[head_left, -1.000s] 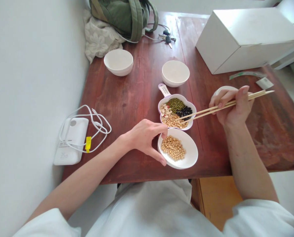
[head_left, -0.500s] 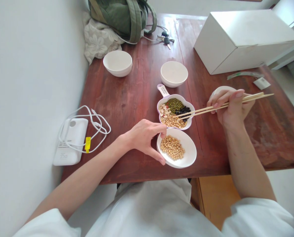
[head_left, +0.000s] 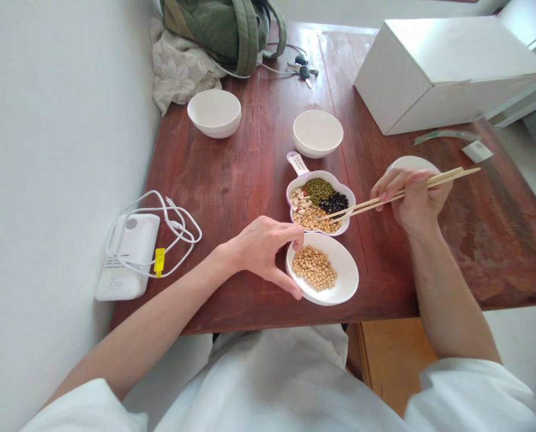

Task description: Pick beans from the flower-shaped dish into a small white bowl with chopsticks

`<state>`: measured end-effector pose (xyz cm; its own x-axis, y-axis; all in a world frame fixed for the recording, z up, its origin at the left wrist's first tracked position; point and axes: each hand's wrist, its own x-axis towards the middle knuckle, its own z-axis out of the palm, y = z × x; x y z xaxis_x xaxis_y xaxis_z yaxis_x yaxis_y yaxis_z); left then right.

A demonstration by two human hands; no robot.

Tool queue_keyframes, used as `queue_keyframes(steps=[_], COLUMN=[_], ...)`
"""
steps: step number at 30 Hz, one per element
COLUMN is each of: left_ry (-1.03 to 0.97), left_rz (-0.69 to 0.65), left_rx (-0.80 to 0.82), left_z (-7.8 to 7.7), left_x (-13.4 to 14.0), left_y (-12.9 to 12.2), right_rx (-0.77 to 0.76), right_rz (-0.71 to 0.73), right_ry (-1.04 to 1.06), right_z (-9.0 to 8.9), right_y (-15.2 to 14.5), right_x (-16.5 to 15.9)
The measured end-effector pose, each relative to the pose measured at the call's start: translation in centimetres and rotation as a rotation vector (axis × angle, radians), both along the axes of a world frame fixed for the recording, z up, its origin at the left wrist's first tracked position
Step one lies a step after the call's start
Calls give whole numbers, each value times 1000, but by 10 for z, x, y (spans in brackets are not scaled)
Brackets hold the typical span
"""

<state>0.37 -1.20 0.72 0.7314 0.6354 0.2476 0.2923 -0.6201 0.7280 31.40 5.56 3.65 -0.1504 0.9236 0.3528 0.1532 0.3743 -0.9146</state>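
Observation:
My right hand (head_left: 416, 195) is closed round a pair of wooden chopsticks (head_left: 430, 181), whose tips are among the soybeans (head_left: 310, 219) in a flower-shaped dish (head_left: 350, 223). Other sections of that dish hold green mung beans (head_left: 319, 191), black beans (head_left: 335, 204) and peanuts (head_left: 300, 201). Just in front of the dish stands a white bowl (head_left: 346, 282) with soybeans (head_left: 315, 267) heaped inside. My left hand (head_left: 270, 252) grips this bowl at its left rim, fingers at the far side and thumb at the near side.
Two white bowls, a left one (head_left: 214, 113) and a middle one (head_left: 317, 133), stand farther back. Another bowl (head_left: 412, 163) is partly behind my right hand. A white box (head_left: 448, 72) takes up the back right. Keys (head_left: 303, 71), a green bag (head_left: 214, 36) and a power bank (head_left: 131, 258) with cable lie around.
My right hand has shifted slightly left, bringing the chopstick tips further left into the soybeans of the dish. My left hand stays on the bowl.

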Motion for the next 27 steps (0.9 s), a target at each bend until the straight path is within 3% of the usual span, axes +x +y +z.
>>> queue_keyframes(steps=[7,14,21,27], left_ry=[13,-11,-5,-12], left_rz=[3,-4,2,1], left_rx=[-22,1,-5,-13], left_z=[1,0,0,0], left_x=[0,0,-1,0], left_y=[0,0,0,0], right_rx=[-139,-120,-63,35], right_rz=[-107,-122,-160,-212], right_ry=[-4,-94,394,529], right_z=[-5,-9,-13,-8], right_y=[4,8,16,14], right_x=[-9,-15,-21,-22])
